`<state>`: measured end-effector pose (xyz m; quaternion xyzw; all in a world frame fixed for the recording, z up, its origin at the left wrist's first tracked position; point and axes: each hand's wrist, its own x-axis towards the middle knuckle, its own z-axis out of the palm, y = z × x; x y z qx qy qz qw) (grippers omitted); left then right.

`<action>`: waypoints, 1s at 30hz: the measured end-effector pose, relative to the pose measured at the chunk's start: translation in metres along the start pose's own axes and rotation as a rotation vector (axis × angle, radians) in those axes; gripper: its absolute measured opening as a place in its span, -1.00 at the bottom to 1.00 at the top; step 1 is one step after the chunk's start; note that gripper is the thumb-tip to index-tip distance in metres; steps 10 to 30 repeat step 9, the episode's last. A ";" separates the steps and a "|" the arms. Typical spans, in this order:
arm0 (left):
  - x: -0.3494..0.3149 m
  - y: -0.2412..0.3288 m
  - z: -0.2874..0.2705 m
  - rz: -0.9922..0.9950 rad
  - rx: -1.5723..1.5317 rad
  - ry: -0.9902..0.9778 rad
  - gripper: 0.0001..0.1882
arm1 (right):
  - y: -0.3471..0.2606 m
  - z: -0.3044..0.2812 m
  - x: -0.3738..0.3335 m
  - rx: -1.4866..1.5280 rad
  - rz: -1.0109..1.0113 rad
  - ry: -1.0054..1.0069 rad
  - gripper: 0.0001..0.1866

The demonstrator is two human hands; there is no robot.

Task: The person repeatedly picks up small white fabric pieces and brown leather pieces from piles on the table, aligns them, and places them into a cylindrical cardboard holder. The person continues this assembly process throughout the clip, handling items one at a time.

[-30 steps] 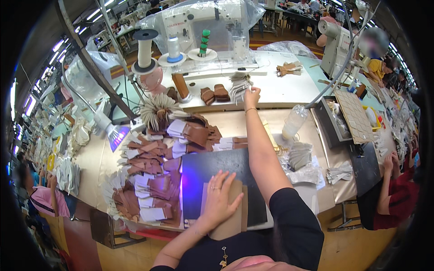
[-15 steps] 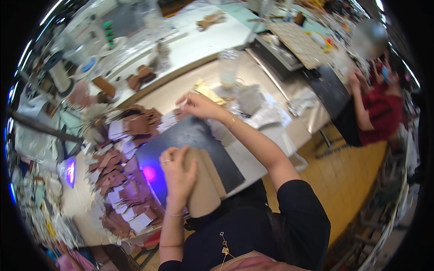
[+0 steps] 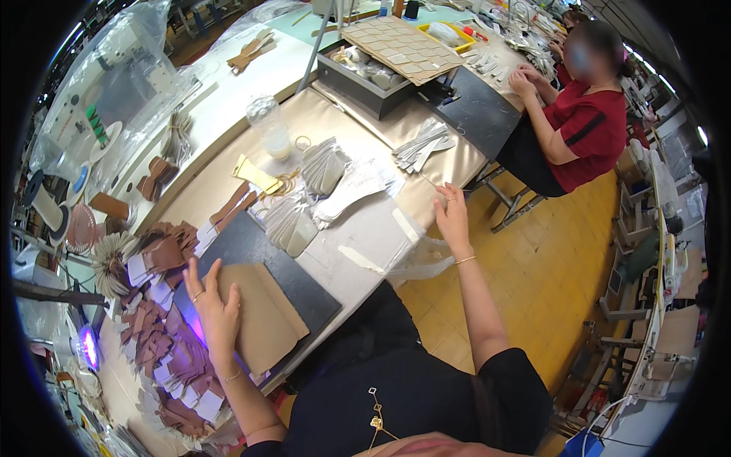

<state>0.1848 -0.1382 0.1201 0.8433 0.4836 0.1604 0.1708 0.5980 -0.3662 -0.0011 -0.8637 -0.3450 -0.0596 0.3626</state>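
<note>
My left hand [image 3: 215, 311], its fingers spread, lies at the left edge of a brown sheet [image 3: 268, 316]. The sheet rests on a black board [image 3: 308, 293] at the table's near edge. My right hand [image 3: 454, 221] is out past the table's right edge, over the floor. Its fingertips are pinched on what looks like a thin stick [image 3: 431, 183]; its kind is too small to make out. Fanned grey strips [image 3: 289, 225] and a white folded cloth-like piece [image 3: 350, 196] lie beyond the board.
Brown and white cut pieces [image 3: 164, 343] are heaped left of the board, near a glowing purple lamp [image 3: 89, 346]. A clear plastic cup [image 3: 270, 133] stands farther back. A black tray [image 3: 358, 85] holds bagged items. At right sits a co-worker in red [image 3: 582, 126].
My right hand has moved from beyond the black board to the right, out past the table edge. My left hand stays by the brown sheet, its fingers now more spread. The view has turned right.
</note>
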 end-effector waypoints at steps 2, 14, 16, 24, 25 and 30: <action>-0.001 0.005 0.001 0.024 0.108 0.078 -0.34 | 0.010 0.012 0.009 -0.060 0.012 -0.004 -0.56; -0.003 0.033 0.009 -0.019 0.510 -0.101 -0.22 | 0.012 0.060 0.027 -0.398 0.226 -0.085 -0.35; -0.003 0.033 0.009 -0.019 0.510 -0.101 -0.22 | 0.012 0.060 0.027 -0.398 0.226 -0.085 -0.35; -0.003 0.033 0.009 -0.019 0.510 -0.101 -0.22 | 0.012 0.060 0.027 -0.398 0.226 -0.085 -0.35; -0.003 0.033 0.009 -0.019 0.510 -0.101 -0.22 | 0.012 0.060 0.027 -0.398 0.226 -0.085 -0.35; -0.003 0.033 0.009 -0.019 0.510 -0.101 -0.22 | 0.012 0.060 0.027 -0.398 0.226 -0.085 -0.35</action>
